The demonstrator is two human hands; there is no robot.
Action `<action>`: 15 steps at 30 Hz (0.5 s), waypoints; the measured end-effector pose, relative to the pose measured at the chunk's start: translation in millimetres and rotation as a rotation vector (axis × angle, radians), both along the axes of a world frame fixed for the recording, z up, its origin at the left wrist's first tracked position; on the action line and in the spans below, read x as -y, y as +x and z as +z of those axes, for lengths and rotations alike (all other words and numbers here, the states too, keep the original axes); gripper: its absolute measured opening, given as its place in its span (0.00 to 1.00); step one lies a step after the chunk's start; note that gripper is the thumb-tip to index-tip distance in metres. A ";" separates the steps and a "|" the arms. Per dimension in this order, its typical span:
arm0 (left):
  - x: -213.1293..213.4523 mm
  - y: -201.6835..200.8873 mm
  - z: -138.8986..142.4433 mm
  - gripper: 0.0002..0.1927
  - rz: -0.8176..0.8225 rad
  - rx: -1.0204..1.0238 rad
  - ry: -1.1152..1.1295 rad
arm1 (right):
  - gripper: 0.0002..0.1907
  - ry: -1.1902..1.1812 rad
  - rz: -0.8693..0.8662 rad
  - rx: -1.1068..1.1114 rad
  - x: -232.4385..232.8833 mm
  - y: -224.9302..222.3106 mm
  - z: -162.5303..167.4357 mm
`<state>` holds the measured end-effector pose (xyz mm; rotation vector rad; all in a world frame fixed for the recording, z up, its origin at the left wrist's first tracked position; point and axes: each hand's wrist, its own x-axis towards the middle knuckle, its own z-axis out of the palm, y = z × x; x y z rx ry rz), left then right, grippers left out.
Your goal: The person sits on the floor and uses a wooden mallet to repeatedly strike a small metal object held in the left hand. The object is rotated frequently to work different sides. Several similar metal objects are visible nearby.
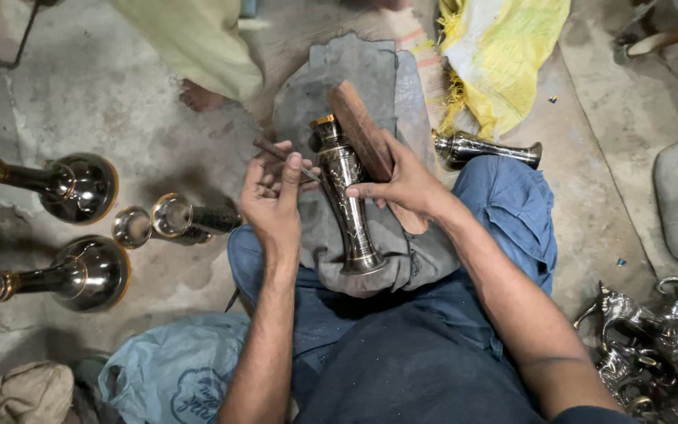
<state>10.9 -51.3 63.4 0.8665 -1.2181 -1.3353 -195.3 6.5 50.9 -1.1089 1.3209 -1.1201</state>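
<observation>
A grey cloth (pixel 402 259) is lying over the person's lap, and a dark engraved metal vase (pixel 344 196) is resting on it, which serves here as the landmark. Just right of the vase, the right hand (pixel 406 182) is clamping its fingers on a wooden block (pixel 361 129). Just left of it, the left hand (pixel 272 196) is pinching a thin engraving tool (pixel 276 149) whose tip is reaching the vase.

bare floor (pixel 143 118) open ahead-left, metal vases (pixel 80 184) crowding left, yellow sack (pixel 496 55) and figurines (pixel 653 338) blocking right
</observation>
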 end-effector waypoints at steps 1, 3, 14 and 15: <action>0.8 1.1 -0.1 0.17 0.006 -0.002 0.004 | 0.43 0.013 0.005 0.021 0.3 -0.5 -0.5; 2.2 2.2 -0.8 0.17 0.009 0.000 0.006 | 0.46 0.016 0.011 0.045 1.2 -2.0 -1.8; -12.6 -8.7 0.4 0.16 -0.053 0.057 -0.023 | 0.44 0.039 -0.016 0.110 0.7 -0.3 -4.0; -14.8 -9.1 1.2 0.17 -0.052 0.060 -0.013 | 0.43 0.027 -0.036 0.075 0.7 1.4 -3.3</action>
